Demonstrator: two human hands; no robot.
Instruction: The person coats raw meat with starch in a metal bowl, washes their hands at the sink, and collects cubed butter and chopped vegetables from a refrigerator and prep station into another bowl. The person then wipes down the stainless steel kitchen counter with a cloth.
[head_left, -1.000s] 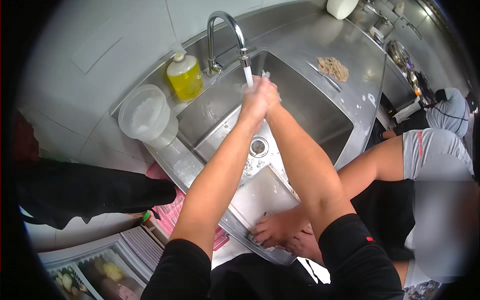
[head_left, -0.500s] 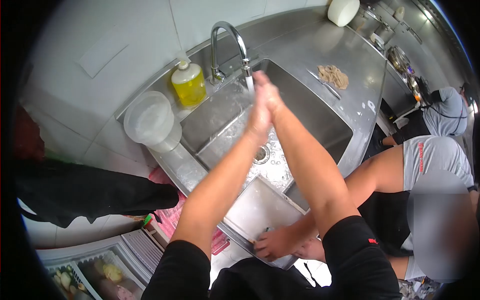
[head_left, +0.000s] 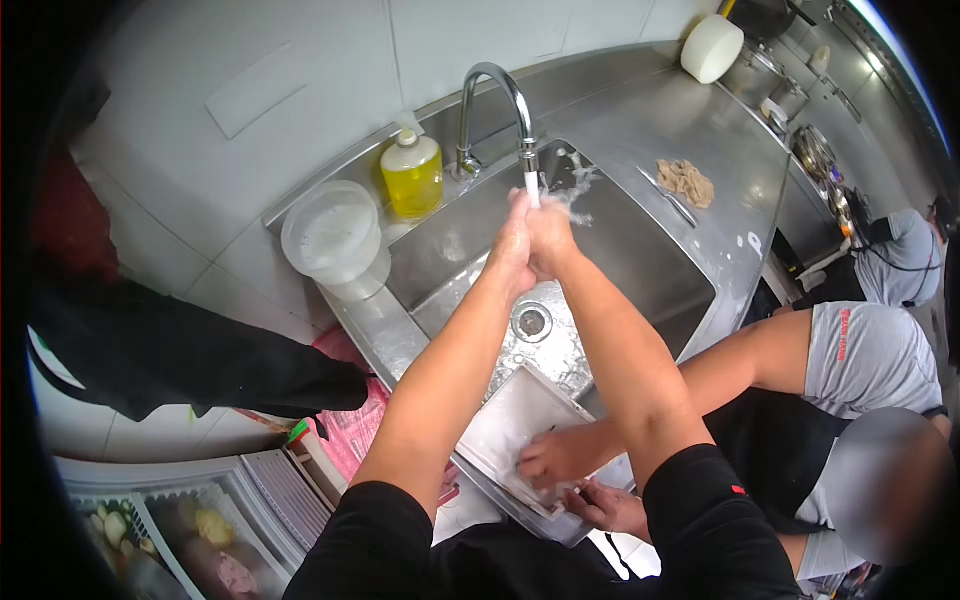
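Observation:
Water runs from the curved faucet (head_left: 492, 90) over my two hands, which touch each other above the sink (head_left: 640, 250). My left hand (head_left: 513, 243) is on the left side, palm against the other, its fingertips near the stream. On the right, my right hand (head_left: 549, 236) lies under the water, which splashes off behind it. Finger positions are partly hidden by the water and the hands' overlap. No object shows in either hand. The drain (head_left: 531, 321) lies below them.
A yellow soap bottle (head_left: 412, 175) and a plastic tub (head_left: 332, 235) stand left of the sink. A co-worker's hands hold a white tray (head_left: 515, 410) at the near edge. A cloth (head_left: 685, 184) and knife (head_left: 668, 197) lie on the counter. Another person is at far right.
The camera view has shifted. My hands have moved from rubbing together beside the stream to cupped together under it, and water splashes behind them. The co-worker's hand has moved further into the tray.

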